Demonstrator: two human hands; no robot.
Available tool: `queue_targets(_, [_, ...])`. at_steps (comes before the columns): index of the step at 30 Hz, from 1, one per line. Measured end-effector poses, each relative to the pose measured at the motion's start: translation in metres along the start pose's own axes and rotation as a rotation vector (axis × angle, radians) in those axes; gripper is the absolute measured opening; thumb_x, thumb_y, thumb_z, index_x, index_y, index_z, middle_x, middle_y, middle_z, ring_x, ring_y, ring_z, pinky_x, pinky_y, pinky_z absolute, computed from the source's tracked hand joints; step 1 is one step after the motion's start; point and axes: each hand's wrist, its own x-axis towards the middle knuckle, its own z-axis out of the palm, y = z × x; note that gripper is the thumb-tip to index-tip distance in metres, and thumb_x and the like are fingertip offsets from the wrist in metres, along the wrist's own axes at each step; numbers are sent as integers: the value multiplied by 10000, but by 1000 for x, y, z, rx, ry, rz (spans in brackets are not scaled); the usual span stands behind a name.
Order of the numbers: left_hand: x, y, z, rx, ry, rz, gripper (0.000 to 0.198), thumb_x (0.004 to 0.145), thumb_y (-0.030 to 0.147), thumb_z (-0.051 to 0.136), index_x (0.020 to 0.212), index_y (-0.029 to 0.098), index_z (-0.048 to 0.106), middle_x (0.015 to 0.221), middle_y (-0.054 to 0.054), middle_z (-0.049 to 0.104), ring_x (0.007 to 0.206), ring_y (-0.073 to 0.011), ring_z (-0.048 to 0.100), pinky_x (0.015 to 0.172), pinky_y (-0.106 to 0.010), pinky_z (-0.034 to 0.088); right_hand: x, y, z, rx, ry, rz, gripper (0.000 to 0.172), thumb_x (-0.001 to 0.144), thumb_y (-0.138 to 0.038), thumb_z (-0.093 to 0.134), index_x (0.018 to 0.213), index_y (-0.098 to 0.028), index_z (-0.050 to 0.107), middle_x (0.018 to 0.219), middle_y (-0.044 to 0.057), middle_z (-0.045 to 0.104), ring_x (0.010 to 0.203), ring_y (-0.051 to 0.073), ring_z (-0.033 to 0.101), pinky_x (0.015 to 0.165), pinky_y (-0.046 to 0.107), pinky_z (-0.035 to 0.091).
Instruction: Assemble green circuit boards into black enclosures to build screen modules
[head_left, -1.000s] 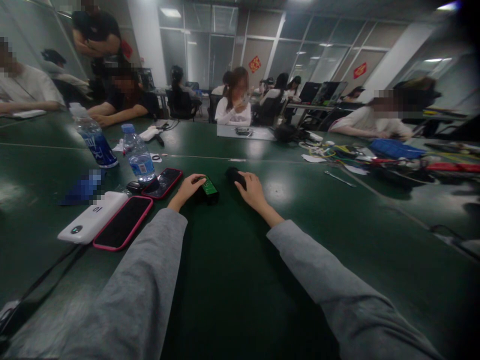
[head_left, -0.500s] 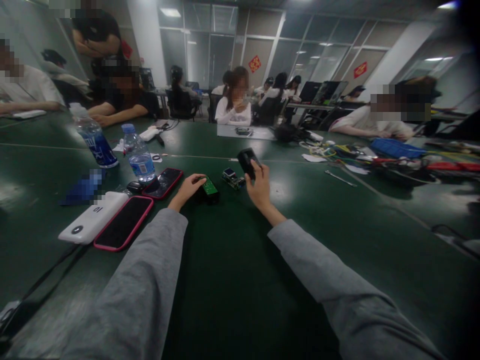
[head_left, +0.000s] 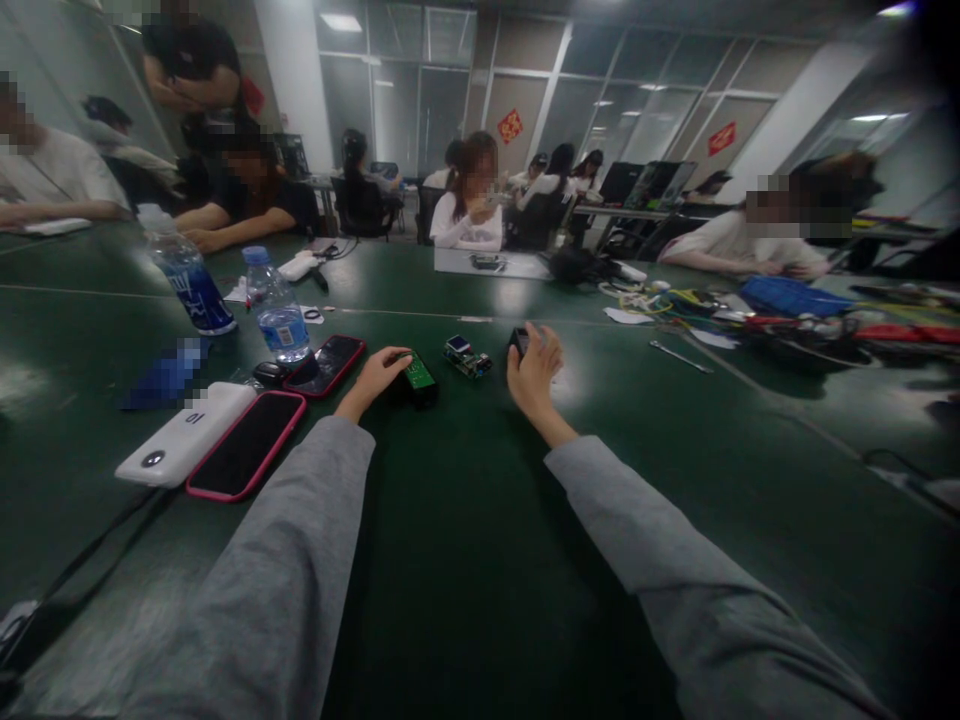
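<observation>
My left hand (head_left: 380,374) is closed on the near-left side of a black case (head_left: 426,398) that has a green circuit board (head_left: 420,372) in its top. The fingertips lie on the board's edge. To the right, my right hand (head_left: 534,372) has its thumb and fingers curved around a black case part (head_left: 519,342), low at the tabletop. Much of that part is hidden behind the hand. Between my hands lies a small electronics module (head_left: 466,358) with a little screen, touched by neither hand.
Left of my left hand lie two phones (head_left: 247,447) (head_left: 327,366), a white power bank (head_left: 187,432) and a black mouse-like object (head_left: 270,373). Two water bottles (head_left: 281,315) (head_left: 191,285) stand behind. A wrench (head_left: 679,356) and tangled cables (head_left: 810,335) lie right on the green table (head_left: 465,560). Several people sit beyond.
My right hand has moved right and down with the black case part, away from the small module, which is now fully visible. My left hand has stayed at the circuit board.
</observation>
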Motion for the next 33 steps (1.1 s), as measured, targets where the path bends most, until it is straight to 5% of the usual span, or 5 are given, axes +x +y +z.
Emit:
queue_targets(8, [1, -3, 2, -23, 18, 18, 413, 826, 430, 613, 1153, 182, 656, 1185, -98, 678, 1103, -221, 620, 1010, -387, 442, -22, -52, -3, 88, -360, -523, 477, 988, -384, 357, 1455, -285, 359, 1569, 13, 245, 1462, 226, 156, 1189, 490, 110])
queue_targets(14, [-3, 5, 1, -3, 19, 7, 413, 830, 433, 613, 1149, 174, 656, 1182, -97, 678, 1104, -224, 620, 1009, -373, 449, -24, -34, 14, 97, -414, -382, 444, 975, -402, 376, 1362, -216, 487, 1531, 75, 326, 1400, 277, 300, 1163, 539, 166])
queue_targets(21, [-4, 7, 0, -24, 21, 11, 402, 846, 440, 599, 1133, 167, 667, 1157, -103, 688, 1081, -233, 628, 998, -391, 455, -23, -38, 8, 19, -233, -205, 514, 968, -412, 384, 1412, -152, 382, 1563, 148, 185, 1451, 331, 97, 1139, 606, 119])
queue_targets(28, [-7, 13, 2, -89, 64, -2, 383, 777, 396, 688, 1073, 154, 701, 1088, -101, 720, 1024, -224, 651, 973, -381, 465, -22, -43, 10, 227, -411, -339, 550, 959, -516, 393, 1405, -194, 397, 1412, 148, 396, 1314, 286, 368, 1064, 484, 349])
queue_targets(33, [-10, 22, 4, -233, 134, -54, 393, 688, 383, 772, 1007, 156, 728, 1031, -90, 735, 977, -221, 654, 923, -373, 479, -27, -50, 23, 630, -593, -71, 585, 941, -587, 390, 1333, -157, 455, 1230, 140, 548, 1151, 232, 522, 1017, 419, 409])
